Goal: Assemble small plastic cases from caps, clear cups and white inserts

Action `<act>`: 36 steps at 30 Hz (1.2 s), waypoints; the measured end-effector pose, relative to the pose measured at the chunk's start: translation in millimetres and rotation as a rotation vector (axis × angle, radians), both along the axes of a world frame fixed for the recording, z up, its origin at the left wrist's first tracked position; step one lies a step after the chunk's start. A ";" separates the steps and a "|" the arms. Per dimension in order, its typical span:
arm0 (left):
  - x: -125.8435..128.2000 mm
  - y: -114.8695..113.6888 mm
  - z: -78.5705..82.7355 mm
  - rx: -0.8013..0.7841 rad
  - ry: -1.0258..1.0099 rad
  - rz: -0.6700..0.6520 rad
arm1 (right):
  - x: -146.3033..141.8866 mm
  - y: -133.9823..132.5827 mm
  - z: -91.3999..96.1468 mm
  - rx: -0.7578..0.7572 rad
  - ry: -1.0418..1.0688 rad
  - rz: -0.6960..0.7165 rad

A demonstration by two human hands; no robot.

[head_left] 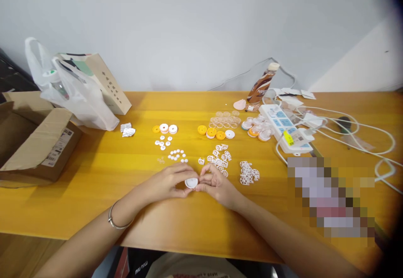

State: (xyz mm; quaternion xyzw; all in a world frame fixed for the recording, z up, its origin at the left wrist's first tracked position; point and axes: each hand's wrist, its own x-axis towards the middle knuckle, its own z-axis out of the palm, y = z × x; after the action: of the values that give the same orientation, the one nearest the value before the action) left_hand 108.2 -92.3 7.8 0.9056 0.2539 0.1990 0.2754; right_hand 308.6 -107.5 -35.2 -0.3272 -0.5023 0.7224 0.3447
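Observation:
My left hand [173,181] grips a small white round plastic part [191,182] between thumb and fingers, its shallow dished face turned up. At the part's right edge, my right hand [217,184] is closed, thumb and fingertips pinching the rim. Whether a smaller piece sits between the right fingertips is hidden. Just beyond the hands lie white spoked plastic pieces [217,160], with another heap of spoked pieces [249,173] to the right. Small white caps [178,154] and tiny clear rings [160,160] lie beyond my left hand.
Orange and white round pieces [211,133], clear domes [220,122] and assembled round items [257,128] sit farther back. A power strip [285,129] with cables and a bottle [262,83] stand right. Left are a cardboard box [37,144], plastic bag [85,97] and crumpled foil [127,130].

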 end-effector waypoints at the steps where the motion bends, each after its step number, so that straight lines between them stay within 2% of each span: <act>1: -0.2 0.1 -2.2 0.018 0.009 0.009 | 0.0 -1.0 -0.4 0.044 -0.044 -0.005; 5: -1.6 1.6 -10.2 0.092 0.074 0.047 | 1.9 -2.8 2.7 0.315 -0.263 -0.109; 9: -1.5 -0.1 -14.7 0.130 0.166 0.061 | 18.1 10.1 16.9 0.584 -0.499 -0.324; 12: 0.3 -4.2 -14.3 0.153 0.197 0.064 | 45.4 31.2 27.8 0.635 -0.680 -0.517; 15: 0.0 -5.4 -11.5 0.158 0.199 0.049 | 75.1 51.2 32.0 0.588 -0.841 -0.578; 17: -3.3 -1.4 -10.2 0.164 0.179 0.078 | 88.4 59.0 31.5 0.583 -0.956 -0.556; 21: -16.0 18.0 -15.1 0.211 0.096 0.306 | 96.7 61.4 29.5 0.596 -1.085 -0.417; 23: -21.8 28.2 -21.3 0.219 0.065 0.372 | 98.4 59.9 29.7 0.597 -1.104 -0.365; 29: -22.0 35.2 -35.0 0.193 0.026 0.349 | 102.6 57.6 31.3 0.598 -1.143 -0.340; 36: -3.6 26.5 -27.2 0.233 0.114 0.263 | 83.6 54.5 29.6 0.758 -1.000 -0.240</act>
State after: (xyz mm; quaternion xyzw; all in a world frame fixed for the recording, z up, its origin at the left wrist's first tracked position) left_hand 104.6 -65.8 -19.4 0.9002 0.3605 0.2098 0.1253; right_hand 392.2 -53.0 -5.6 -0.5340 -0.7831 0.2108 0.2390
